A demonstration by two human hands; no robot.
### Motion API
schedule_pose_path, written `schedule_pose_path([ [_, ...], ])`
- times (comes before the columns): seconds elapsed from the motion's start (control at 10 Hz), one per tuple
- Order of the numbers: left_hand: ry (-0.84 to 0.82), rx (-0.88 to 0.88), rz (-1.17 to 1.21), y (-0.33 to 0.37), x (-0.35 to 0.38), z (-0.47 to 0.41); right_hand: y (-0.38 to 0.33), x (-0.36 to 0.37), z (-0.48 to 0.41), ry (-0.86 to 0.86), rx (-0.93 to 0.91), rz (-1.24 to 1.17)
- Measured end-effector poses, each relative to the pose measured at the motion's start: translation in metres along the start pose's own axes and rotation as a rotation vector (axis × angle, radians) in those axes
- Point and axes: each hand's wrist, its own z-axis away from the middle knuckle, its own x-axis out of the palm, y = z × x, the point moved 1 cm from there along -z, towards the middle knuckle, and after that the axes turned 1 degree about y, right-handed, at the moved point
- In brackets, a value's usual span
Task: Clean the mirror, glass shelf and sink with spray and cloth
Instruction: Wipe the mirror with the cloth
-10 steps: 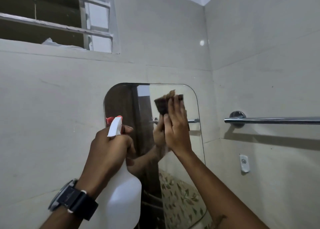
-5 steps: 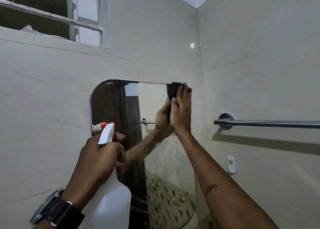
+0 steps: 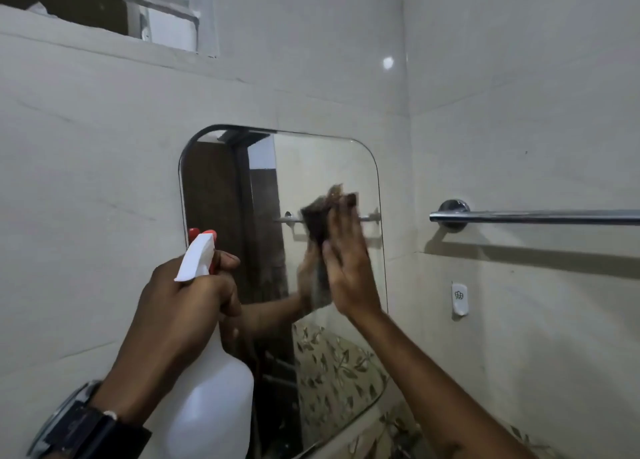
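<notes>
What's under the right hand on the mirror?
A dark cloth pressed flat on the mirror by the right hand; only its upper edge shows, the rest is covered.

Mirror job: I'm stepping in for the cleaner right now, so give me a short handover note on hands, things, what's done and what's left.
Left hand: wrapped round the neck of the white spray bottle, held up beside the mirror.
Right hand: flat, pressing the dark cloth against the mirror's right half, about mid-height.
Done: mirror wiping is under way; how much of the glass is clean cannot be told.
Left: finish the mirror, then the glass shelf and sink, both out of view.
</notes>
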Motion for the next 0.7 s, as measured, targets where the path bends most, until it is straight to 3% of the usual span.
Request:
schedule_pose_path([
  [0.1, -0.017, -0.003, 0.008, -0.001, -0.007, 0.009, 0.011, 0.005, 0.067, 0.004, -0.001, -0.009],
  [0.2, 0.001, -0.012, 0.0, 0.0, -0.015, 0.019, 0.031, -0.01, 0.052, 0.128, 0.292, 0.001],
  [0.3, 0.039, -0.051, -0.028, -0.012, -0.019, 0.014, 0.015, -0.007, 0.011, 0.125, 0.252, -0.002],
  [0.4, 0.063, -0.086, -0.052, -0.019, -0.021, 0.012, 0.008, 0.0, 0.032, 0.025, 0.034, -0.007],
  [0.6, 0.076, -0.064, 0.016, -0.015, -0.02, 0.02, -0.007, -0.002, -0.001, 0.195, 0.414, -0.071],
  [0.7, 0.075, -0.046, 0.047, -0.014, -0.021, 0.017, -0.043, 0.023, 0.007, 0.125, 0.097, -0.046],
])
